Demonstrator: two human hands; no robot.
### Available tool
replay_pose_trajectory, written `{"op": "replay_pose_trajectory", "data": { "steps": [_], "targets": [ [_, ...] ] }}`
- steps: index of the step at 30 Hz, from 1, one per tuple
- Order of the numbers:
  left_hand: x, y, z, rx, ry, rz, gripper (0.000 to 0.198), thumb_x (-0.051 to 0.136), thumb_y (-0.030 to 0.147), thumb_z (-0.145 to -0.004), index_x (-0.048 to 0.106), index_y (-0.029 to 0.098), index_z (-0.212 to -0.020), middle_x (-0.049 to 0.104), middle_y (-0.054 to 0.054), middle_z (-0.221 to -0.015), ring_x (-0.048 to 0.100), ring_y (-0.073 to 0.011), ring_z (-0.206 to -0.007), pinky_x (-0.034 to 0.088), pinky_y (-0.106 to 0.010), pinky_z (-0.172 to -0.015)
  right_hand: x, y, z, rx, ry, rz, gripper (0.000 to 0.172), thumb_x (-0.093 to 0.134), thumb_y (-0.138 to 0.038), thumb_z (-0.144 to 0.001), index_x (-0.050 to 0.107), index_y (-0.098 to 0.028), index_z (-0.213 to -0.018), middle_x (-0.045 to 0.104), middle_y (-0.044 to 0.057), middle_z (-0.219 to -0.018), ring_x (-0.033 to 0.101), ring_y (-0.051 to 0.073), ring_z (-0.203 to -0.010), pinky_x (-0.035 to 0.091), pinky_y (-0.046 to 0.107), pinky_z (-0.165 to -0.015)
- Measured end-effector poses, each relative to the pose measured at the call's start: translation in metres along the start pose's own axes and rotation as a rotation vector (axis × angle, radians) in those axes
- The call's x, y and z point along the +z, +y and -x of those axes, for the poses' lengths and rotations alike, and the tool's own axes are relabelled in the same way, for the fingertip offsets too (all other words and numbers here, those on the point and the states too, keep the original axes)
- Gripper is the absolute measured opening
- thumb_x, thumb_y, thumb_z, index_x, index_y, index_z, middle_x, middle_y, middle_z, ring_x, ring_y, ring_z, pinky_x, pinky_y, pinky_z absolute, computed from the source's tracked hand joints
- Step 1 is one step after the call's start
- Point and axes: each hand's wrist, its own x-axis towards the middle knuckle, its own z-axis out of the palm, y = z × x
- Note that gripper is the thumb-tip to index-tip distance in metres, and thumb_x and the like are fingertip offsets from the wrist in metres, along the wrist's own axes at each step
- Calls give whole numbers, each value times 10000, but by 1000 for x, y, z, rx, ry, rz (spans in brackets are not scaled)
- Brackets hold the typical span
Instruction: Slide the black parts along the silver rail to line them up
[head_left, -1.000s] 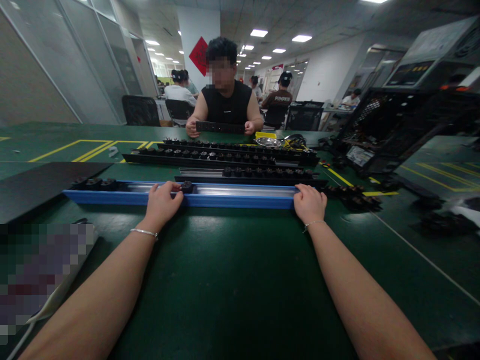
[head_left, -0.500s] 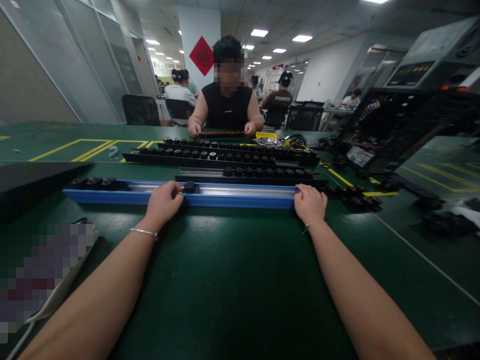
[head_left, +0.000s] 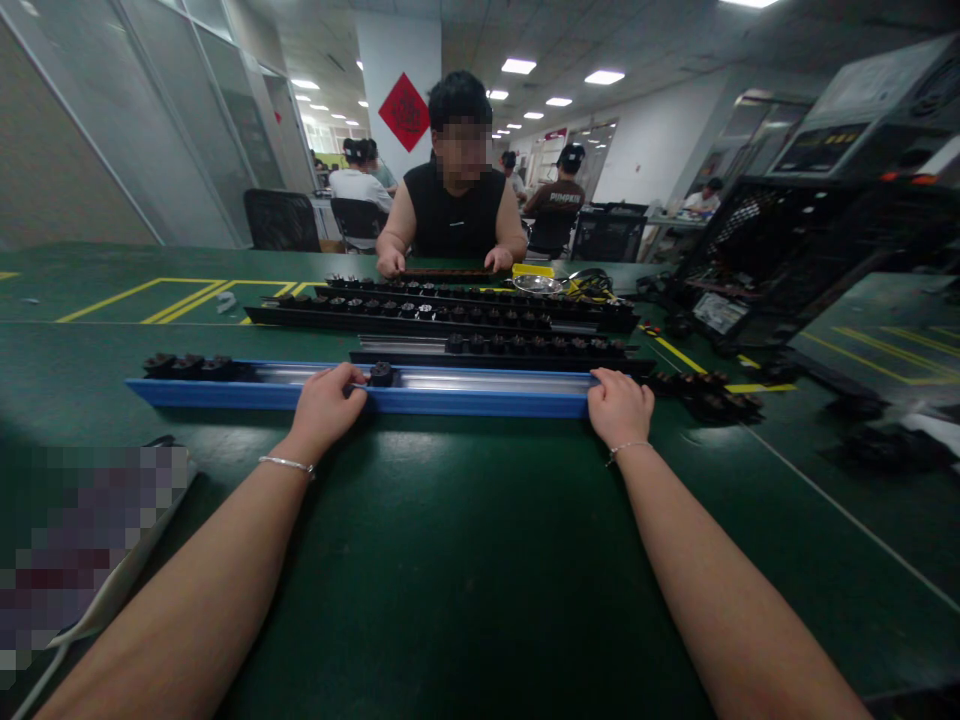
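Note:
A long blue channel (head_left: 480, 402) with a shiny metal strip inside lies across the green table. My left hand (head_left: 327, 405) is closed over its front wall, left of the middle, with the fingertips beside a single round black socket-like part (head_left: 382, 374). Whether the fingertips touch that part I cannot tell. At the channel's right end my right hand (head_left: 622, 408) grips the rim, fingers curled over the top. Three similar black parts (head_left: 189, 367) sit in the left end of the channel.
Black channels (head_left: 450, 312) filled with similar parts lie behind the blue one. Loose black parts (head_left: 720, 395) are piled at right, near a tilted black frame (head_left: 757, 260). A person (head_left: 457, 215) across the table holds a dark strip. A pixelated item (head_left: 90, 550) lies front left.
The single black part has shifted very slightly right, away from my left fingertips. A dark shape at the far left has gone from view. Both my hands have stayed put.

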Motion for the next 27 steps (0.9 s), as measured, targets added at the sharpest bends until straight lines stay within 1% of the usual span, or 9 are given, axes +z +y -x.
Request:
{"op": "replay_pose_trajectory", "data": {
  "steps": [4, 8, 10, 14, 27],
  "targets": [
    [0, 1, 0, 15, -15, -3, 189, 431, 268, -705, 562, 249, -839, 702, -24, -947, 622, -231, -951, 415, -374, -969, 0, -1, 0, 4, 4, 5, 463, 307, -236, -839, 635, -203, -1165, 606, 65, -1264, 472, 235, -1206, 219, 489, -1066],
    [2, 1, 0, 25, -38, -20, 197, 433, 275, -715, 557, 253, -867, 702, -19, -971, 623, -228, -978, 295, -423, -1087, 0, 0, 0, 0, 3, -12, 454, 319, -233, -836, 642, -208, -1155, 612, 69, -1253, 476, 243, -1200, 220, 502, -1063],
    [3, 1, 0, 22, -53, -24, 200, 433, 282, -723, 554, 259, -881, 700, -17, -990, 623, -227, -994, 239, -442, -1118, 0, 1, 0, -2, 2, -23, 450, 327, -230, -834, 645, -211, -1153, 616, 71, -1245, 477, 247, -1198, 219, 508, -1064],
    [3, 1, 1, 22, -70, -28, 207, 427, 289, -730, 554, 266, -892, 699, -13, -1008, 615, -223, -1016, 195, -465, -1135, 0, 1, 0, -2, 1, -32, 453, 325, -232, -837, 645, -210, -1157, 616, 74, -1242, 475, 248, -1202, 215, 512, -1068],
    [1, 4, 2, 45, -93, -41, 237, 415, 295, -739, 563, 265, -921, 690, -20, -1030, 605, -240, -1042, 133, -542, -1135, 0, 2, -1, -6, -6, -30, 456, 316, -242, -839, 640, -204, -1158, 615, 74, -1246, 476, 249, -1199, 214, 509, -1063]
  ]
}}
